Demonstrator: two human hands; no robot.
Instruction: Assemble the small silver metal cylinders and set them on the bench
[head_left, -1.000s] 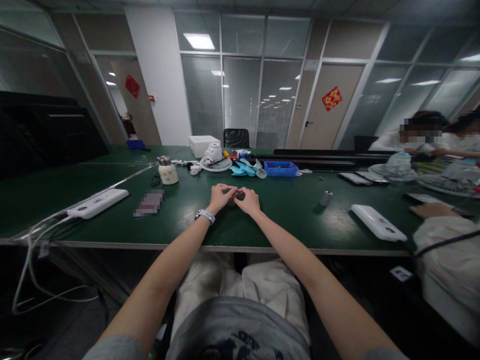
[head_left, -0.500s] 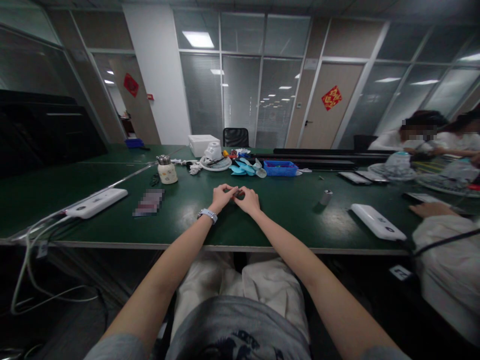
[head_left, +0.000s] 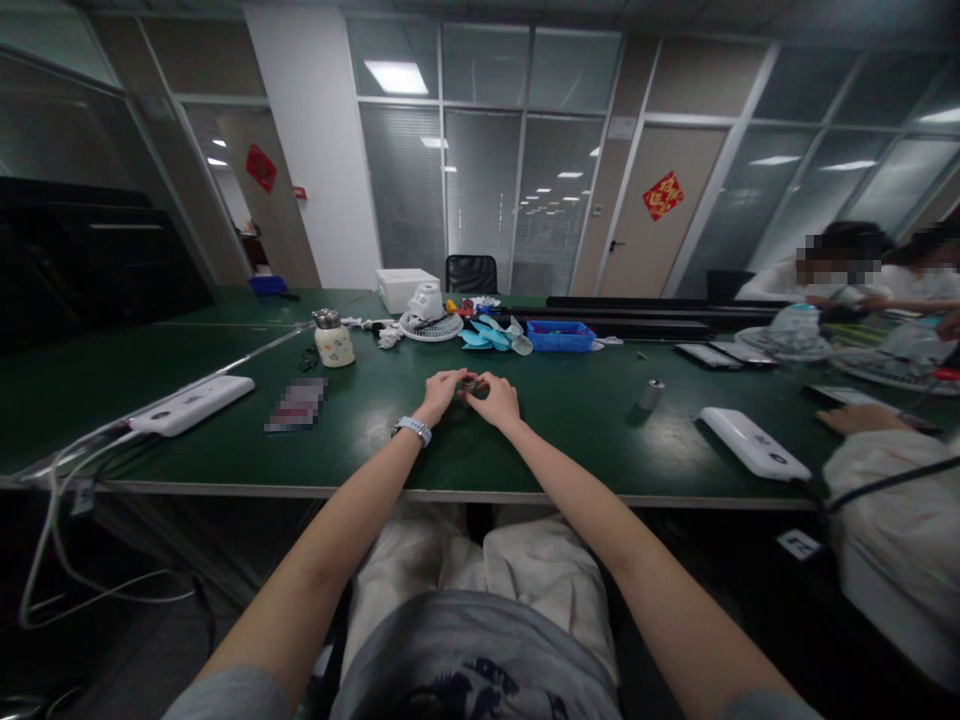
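1. Head view: the left hand had shifted its fingers slightly from half a second earlier, leaving a wider gap through which a small dark object showed more plainly.
2. That object sat between the two hands, over the green surface; its exact form was too small to tell.
3. The fingers of the left hand and of the right hand appeared curled onto it from opposite sides, suggesting handling in place rather than release.
4. The metal cylinder, well apart to the right, had stayed standing, untouched.
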